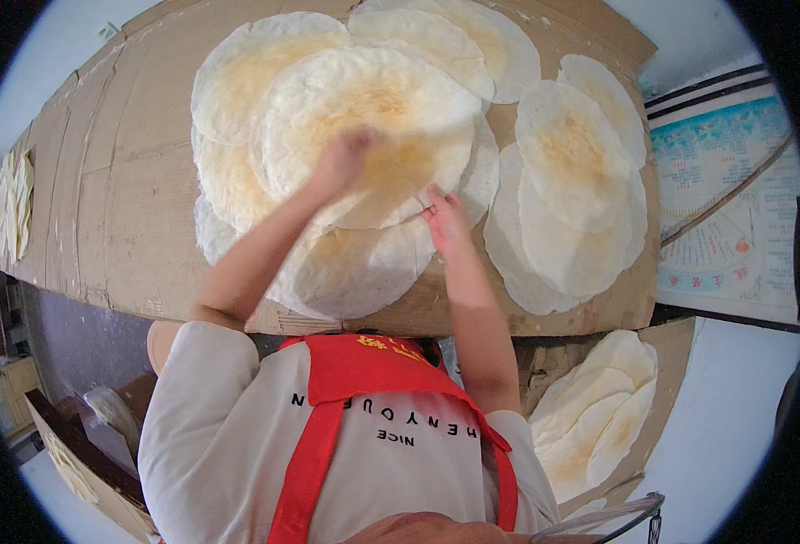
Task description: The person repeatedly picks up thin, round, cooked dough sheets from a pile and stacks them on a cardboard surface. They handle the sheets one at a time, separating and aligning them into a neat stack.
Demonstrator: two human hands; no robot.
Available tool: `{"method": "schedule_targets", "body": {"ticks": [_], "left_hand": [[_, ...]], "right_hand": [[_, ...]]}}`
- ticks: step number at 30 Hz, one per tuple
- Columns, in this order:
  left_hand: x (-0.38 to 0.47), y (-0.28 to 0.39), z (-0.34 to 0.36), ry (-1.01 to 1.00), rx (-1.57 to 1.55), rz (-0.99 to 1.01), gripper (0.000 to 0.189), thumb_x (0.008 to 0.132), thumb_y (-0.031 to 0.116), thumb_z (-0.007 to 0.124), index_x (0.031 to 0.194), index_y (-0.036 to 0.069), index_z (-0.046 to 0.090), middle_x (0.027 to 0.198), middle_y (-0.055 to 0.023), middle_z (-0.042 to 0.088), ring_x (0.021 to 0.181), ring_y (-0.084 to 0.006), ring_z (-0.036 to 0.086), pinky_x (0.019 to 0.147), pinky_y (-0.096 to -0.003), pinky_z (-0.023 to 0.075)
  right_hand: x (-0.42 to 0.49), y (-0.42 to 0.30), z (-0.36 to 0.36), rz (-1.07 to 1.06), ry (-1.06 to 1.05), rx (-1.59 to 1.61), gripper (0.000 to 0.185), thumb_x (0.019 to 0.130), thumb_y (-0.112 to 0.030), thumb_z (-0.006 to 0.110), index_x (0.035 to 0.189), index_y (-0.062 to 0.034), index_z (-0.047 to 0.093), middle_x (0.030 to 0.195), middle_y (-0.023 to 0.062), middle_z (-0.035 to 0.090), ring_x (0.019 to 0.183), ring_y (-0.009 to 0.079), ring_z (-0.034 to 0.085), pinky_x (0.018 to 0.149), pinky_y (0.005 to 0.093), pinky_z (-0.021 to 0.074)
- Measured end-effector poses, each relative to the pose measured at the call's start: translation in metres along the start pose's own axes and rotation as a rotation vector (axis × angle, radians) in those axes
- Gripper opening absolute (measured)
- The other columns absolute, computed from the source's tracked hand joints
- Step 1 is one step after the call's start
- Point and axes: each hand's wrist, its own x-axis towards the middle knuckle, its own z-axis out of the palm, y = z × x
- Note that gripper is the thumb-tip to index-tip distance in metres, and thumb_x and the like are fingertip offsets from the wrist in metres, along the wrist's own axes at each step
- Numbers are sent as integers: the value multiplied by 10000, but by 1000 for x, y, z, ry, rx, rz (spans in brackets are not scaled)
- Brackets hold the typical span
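Large thin round flatbreads, pale with browned middles, lie overlapping before me. My left hand (347, 158) is blurred, over the browned middle of the top flatbread (372, 75); its fingers look curled, but whether they grip the sheet cannot be told. My right hand (449, 221) pinches the near right edge of this flatbread between thumb and fingers. Part of the sheet between my hands is blurred. Below it, another flatbread (359, 272) reaches towards me, and a further one (236, 88) shows at the far left of the pile.
Corrugated cardboard (148, 170) covers the table. A second group of flatbreads (573, 156) lies to the right, and a folded stack (13, 204) at the far left edge. More flatbreads (597, 415) rest on cardboard beside my right side. A printed sheet (719, 204) lies beyond the right edge.
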Motion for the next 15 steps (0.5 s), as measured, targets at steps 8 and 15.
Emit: {"method": "schedule_targets", "body": {"ticks": [8, 15], "left_hand": [[20, 105, -67, 45, 596, 214, 242, 759, 61, 473, 980, 66, 572, 785, -180, 598, 705, -325, 587, 623, -392, 473], [-14, 29, -25, -207, 517, -108, 377, 738, 138, 572, 1093, 26, 515, 893, -219, 586, 830, -336, 580, 738, -386, 455]], "right_hand": [[-8, -15, 20, 99, -148, -61, 263, 856, -175, 502, 1061, -16, 461, 1021, 99, 542, 957, 214, 534, 835, 350, 439], [-17, -34, 56, 55, -266, 88, 357, 876, -256, 465, 1095, 25, 467, 1104, 113, 496, 1035, 205, 477, 913, 339, 377]]}}
